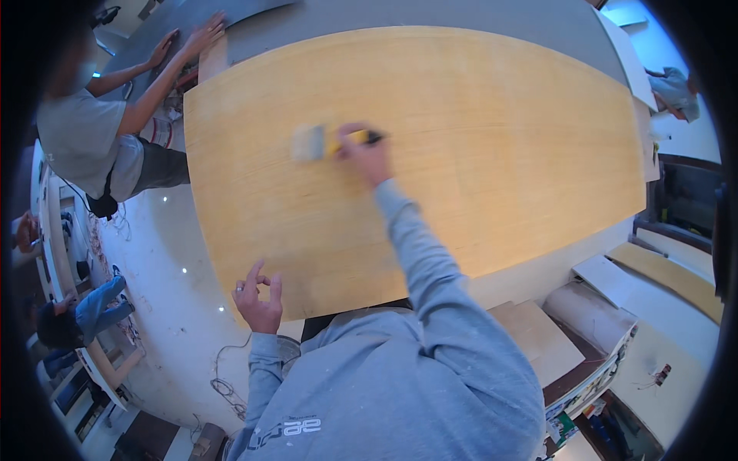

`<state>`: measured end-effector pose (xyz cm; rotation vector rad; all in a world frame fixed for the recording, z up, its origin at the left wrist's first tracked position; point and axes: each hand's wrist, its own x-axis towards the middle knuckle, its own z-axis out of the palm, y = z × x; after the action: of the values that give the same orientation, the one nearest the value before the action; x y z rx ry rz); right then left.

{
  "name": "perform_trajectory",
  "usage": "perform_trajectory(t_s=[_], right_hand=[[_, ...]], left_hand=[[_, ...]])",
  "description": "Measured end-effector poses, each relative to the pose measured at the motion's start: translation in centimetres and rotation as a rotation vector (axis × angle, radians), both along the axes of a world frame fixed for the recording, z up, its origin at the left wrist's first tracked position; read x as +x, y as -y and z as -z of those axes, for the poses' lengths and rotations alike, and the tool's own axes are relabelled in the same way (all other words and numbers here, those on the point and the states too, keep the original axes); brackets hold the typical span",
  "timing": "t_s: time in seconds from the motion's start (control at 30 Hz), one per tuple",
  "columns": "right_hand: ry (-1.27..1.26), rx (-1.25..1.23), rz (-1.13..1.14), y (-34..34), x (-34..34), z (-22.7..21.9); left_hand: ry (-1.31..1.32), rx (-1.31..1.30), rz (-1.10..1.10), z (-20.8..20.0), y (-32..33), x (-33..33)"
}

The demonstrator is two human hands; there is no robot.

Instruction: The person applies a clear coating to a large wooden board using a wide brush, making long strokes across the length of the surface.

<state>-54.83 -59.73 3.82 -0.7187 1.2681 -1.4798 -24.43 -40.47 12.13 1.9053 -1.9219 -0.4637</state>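
Note:
A wide, pale wooden board (492,154) lies flat in front of me and fills most of the view. My right hand (367,157) grips the yellow handle of a flat paintbrush (311,144), its light bristles pointing left over the board's left half. Motion blurs the brush, and I cannot tell whether the bristles touch the wood. Close to the board's near left edge is my left hand (260,300), a ring on one finger. Its fingers are apart and it holds nothing.
At the far left a co-worker (96,138) reaches over a dark grey sheet (323,31) behind my board. Another person (77,311) is lower left, and one more (675,92) far right. A loose cable (223,384) lies on the floor. A large roll (588,311) sits to the right.

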Motion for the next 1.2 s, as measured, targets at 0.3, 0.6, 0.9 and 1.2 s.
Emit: perform_trajectory(t_s=[0.3,0.6,0.9,1.2], right_hand=[[-0.552,-0.388,0.409,-8.3,-6.3,-3.0],[-0.094,-0.027,-0.186,-17.3,-1.1,-0.4],[-0.508,-0.304,0.420,-17.2,-11.7,-4.7],[0.009,0.074,-0.330,-23.2,-8.1,-0.9]], left_hand=[[-0.125,-0.014,0.043,1.4,-4.2,-1.1],[-0.096,-0.013,0.033,-0.4,-2.1,-1.9],[-0.015,0.107,0.212,1.5,-5.8,-2.9],[0.017,0.077,0.169,2.1,-8.4,-2.3]])
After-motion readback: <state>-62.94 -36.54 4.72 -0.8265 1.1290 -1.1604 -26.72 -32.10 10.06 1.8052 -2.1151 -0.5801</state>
